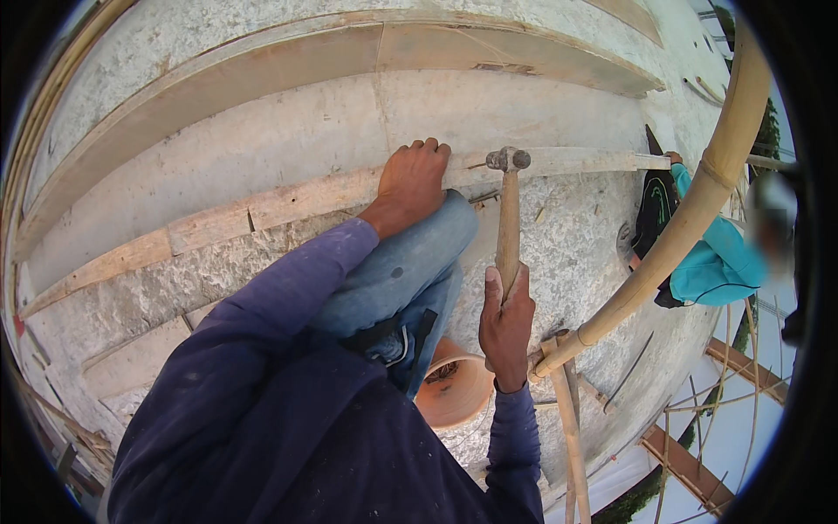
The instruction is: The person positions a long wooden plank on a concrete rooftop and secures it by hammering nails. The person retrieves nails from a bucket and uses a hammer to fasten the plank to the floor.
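My right hand (506, 327) is closed around the wooden handle of a hammer (508, 227). The hammer's metal head lies over a long, pale wooden board (567, 162); whether it touches the wood, I cannot tell. Left of the hammer, my left hand (415, 182) bends over the same board with its fingers curled at the far edge. A short, thin dark piece (476, 166) shows between that hand and the hammer head, too small to name surely. Below my bent knee, an orange bucket (463, 406) holds a small heap of thin brownish pieces that look like nails.
Beyond the board runs a second raised board (305, 59) along the pale, rough concrete (576, 236). A thick bamboo pole (663, 249) slants across the right side. Past it, a person in teal (720, 262) has a hand at the board's far right end. Bamboo scaffolding stands lower right.
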### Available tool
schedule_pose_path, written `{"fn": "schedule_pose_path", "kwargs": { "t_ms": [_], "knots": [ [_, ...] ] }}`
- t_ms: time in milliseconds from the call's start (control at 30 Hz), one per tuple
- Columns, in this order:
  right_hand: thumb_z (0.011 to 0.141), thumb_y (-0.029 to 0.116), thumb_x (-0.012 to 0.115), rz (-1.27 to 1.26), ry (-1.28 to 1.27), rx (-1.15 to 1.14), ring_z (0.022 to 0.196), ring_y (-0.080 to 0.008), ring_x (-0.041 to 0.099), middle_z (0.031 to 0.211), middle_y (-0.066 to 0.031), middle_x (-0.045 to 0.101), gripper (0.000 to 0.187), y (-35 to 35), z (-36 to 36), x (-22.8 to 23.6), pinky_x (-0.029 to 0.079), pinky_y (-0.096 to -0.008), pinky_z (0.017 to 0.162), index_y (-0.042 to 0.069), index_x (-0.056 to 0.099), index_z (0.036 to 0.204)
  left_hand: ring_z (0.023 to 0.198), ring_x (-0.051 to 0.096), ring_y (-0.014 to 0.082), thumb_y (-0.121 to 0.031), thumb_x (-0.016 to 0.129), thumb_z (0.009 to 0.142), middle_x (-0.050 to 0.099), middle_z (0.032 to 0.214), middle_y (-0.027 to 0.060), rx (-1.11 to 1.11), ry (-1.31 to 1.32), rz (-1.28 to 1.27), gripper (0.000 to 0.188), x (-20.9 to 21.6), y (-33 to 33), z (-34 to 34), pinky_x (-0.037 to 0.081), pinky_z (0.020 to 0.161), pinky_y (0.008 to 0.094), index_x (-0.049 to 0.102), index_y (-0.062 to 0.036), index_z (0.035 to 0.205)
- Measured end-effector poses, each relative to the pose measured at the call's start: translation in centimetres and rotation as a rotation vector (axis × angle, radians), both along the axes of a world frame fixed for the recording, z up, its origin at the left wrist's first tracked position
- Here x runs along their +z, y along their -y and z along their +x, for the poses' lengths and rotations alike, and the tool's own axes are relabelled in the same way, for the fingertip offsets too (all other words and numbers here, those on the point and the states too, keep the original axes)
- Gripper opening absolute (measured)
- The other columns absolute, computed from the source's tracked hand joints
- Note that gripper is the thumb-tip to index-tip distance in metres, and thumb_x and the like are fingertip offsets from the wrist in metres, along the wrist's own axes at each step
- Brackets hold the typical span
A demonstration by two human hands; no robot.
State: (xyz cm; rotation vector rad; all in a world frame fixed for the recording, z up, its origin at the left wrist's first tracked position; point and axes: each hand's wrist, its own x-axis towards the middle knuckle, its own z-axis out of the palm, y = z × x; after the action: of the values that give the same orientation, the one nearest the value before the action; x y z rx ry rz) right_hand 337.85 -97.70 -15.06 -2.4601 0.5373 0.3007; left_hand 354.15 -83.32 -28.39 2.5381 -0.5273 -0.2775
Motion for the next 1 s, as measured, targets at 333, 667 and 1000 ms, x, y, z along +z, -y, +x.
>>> {"fn": "schedule_pose_path", "kwargs": {
  "t_ms": [333, 667, 1000],
  "knots": [
    [0.104, 0.066, 0.046, 0.482, 1.073, -0.364, 0.046, -0.0098, 0.046, 0.07, -0.0039, 0.047, 0.062, 0.9, 0.3, 6.3, 0.041, -0.0217, 0.039, 0.005, 0.045, 0.116, 0.107, 0.066, 0.0327, -0.023, 0.086, 0.076, 0.065, 0.11, 0.0154, 0.001, -0.007, 0.009, 0.045, -0.1, 0.1, -0.1, 0.057, 0.091, 0.0426, 0.065, -0.0012, 0.11],
    [0.109, 0.048, 0.053, 0.356, 0.609, -0.358, 0.046, -0.004, 0.042, 0.071, -0.0006, 0.049, 0.048, 1.3, -0.3, 6.5, 0.034, -0.0194, 0.041, 0.002, 0.052, 0.121, 0.109, 0.065, 0.0327, -0.019, 0.085, 0.075, 0.065, 0.11, 0.0159, 0.0, -0.012, 0.005, 0.046, 0.0, 0.2, 0.0, 0.057, 0.091, 0.043, 0.064, -0.0001, 0.111],
    [0.109, 0.03, 0.059, 0.029, 0.13, 0.068, 0.061, -0.0196, 0.057, 0.075, -0.0105, 0.06, 0.034, 1.7, -0.4, -0.5, 0.047, -0.0391, 0.059, -0.003, 0.052, 0.118, 0.105, 0.067, 0.0315, -0.007, 0.075, 0.076, 0.065, 0.108, 0.0167, 0.021, 0.067, -0.017, 0.034, -0.2, 0.4, 0.0, 0.057, 0.088, 0.0414, 0.064, 0.0, 0.107]
  ]
}}
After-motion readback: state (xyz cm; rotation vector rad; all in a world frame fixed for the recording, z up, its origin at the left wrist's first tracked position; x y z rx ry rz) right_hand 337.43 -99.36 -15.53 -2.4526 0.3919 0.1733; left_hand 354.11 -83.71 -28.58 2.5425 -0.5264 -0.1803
